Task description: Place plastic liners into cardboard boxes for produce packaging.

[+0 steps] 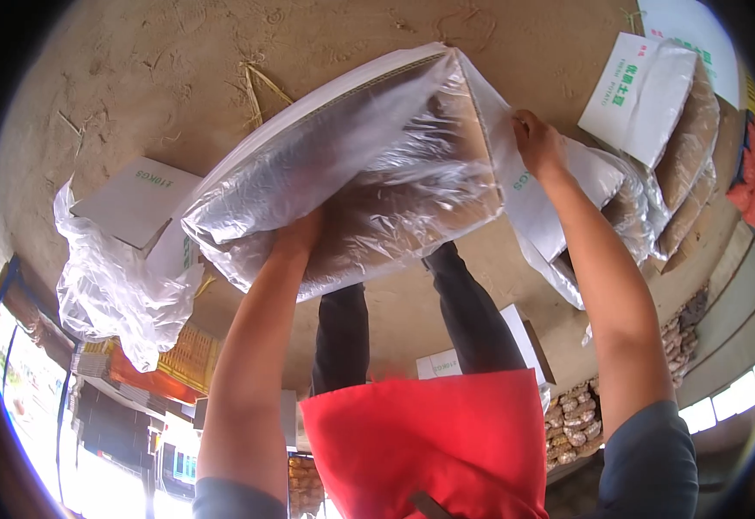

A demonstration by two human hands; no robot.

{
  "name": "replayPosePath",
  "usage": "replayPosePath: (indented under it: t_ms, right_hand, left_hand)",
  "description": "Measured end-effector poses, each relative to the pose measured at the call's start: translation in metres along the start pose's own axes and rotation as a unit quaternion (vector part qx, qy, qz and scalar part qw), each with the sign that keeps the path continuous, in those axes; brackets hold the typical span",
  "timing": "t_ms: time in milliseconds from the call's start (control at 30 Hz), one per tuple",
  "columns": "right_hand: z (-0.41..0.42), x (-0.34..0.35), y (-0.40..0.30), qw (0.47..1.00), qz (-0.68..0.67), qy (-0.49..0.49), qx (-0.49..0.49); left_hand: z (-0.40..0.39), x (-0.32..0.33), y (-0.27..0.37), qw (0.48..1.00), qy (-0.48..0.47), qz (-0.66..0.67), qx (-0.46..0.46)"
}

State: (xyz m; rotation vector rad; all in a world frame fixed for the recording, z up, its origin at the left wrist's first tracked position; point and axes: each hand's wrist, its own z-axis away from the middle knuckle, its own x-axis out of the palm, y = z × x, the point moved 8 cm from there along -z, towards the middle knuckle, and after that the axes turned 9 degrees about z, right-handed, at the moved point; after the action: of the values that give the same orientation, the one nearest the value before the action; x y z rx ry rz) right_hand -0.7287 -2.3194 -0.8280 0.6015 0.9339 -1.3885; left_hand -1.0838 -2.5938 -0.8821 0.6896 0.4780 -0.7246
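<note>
An open cardboard box [410, 162], white outside and brown inside, lies tilted before me with its mouth towards me. A clear plastic liner [390, 207] covers its inner walls and folds out over the rim. My left hand [303, 230] reaches inside, against the liner, its fingers hidden in shadow and film. At the box's right side my right hand [539, 143] has its fingers closed on the liner film hanging over the outer wall.
Several film-lined white boxes [643, 97] stand at the right. To the left, a white box [137, 201] has loose plastic film [118, 285] draped over it. Straw [254, 91] lies on the dirt floor [176, 71]. Filled sacks [572, 422] and yellow crates [189, 353] are behind me.
</note>
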Motion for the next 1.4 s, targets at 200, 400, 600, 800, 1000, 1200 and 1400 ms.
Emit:
replayPosePath:
  t_ms: [200, 400, 600, 800, 1000, 1200, 1400]
  right_hand:
    - [-0.024, 0.048, 0.003, 0.990, 0.121, -0.068, -0.027]
    - [0.035, -0.087, -0.034, 0.930, -0.307, 0.201, 0.035]
    - [0.120, -0.046, -0.261, 0.917, -0.194, -0.107, -0.331]
    - [0.081, 0.100, -0.323, 0.885, 0.044, -0.084, -0.456]
    - [0.042, 0.146, -0.339, 0.898, 0.034, 0.162, -0.407]
    - [0.005, 0.167, -0.324, 0.902, -0.337, -0.105, -0.248]
    - [0.022, 0.147, -0.335, 0.907, -0.227, -0.206, -0.289]
  left_hand:
    - [-0.004, 0.045, -0.010, 0.999, -0.033, 0.031, 0.009]
    - [0.052, -0.016, 0.034, 0.988, -0.151, 0.016, 0.013]
    - [0.131, -0.168, 0.084, 0.956, 0.027, 0.247, 0.156]
    - [0.122, -0.230, 0.002, 0.922, 0.374, 0.103, -0.011]
    - [0.117, -0.181, -0.049, 0.918, 0.310, 0.236, -0.074]
    - [0.112, -0.142, -0.071, 0.859, 0.224, 0.431, -0.161]
    - [0.123, -0.146, -0.095, 0.838, 0.279, 0.445, -0.149]
